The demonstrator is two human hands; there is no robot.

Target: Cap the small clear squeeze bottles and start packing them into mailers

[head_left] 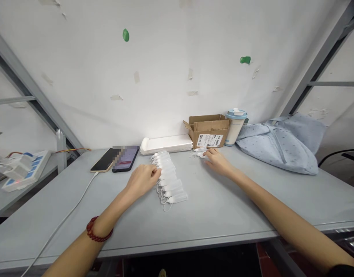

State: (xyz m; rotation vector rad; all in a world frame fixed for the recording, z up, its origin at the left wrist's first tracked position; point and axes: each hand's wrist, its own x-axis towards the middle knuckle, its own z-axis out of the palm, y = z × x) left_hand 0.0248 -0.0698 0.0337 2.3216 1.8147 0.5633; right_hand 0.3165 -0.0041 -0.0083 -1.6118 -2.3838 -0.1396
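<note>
A row of several small white plastic pieces with thin cords [169, 179] lies on the grey table [211, 215]. My left hand [143, 179] rests against the left side of this row, fingers curled, touching the pieces. My right hand [217, 161] reaches forward to a few loose white pieces [200, 151] just in front of a brown cardboard box [208, 130]; its fingers are bent over them. A red bead bracelet [97, 231] is on my left wrist.
Two phones [116, 158] lie at the back left, one with a white cable [64, 219]. A stack of white trays [167, 144], a blue-lidded cup [235, 125] and a light blue bag [283, 144] stand along the wall. A white device [21, 169] sits at far left.
</note>
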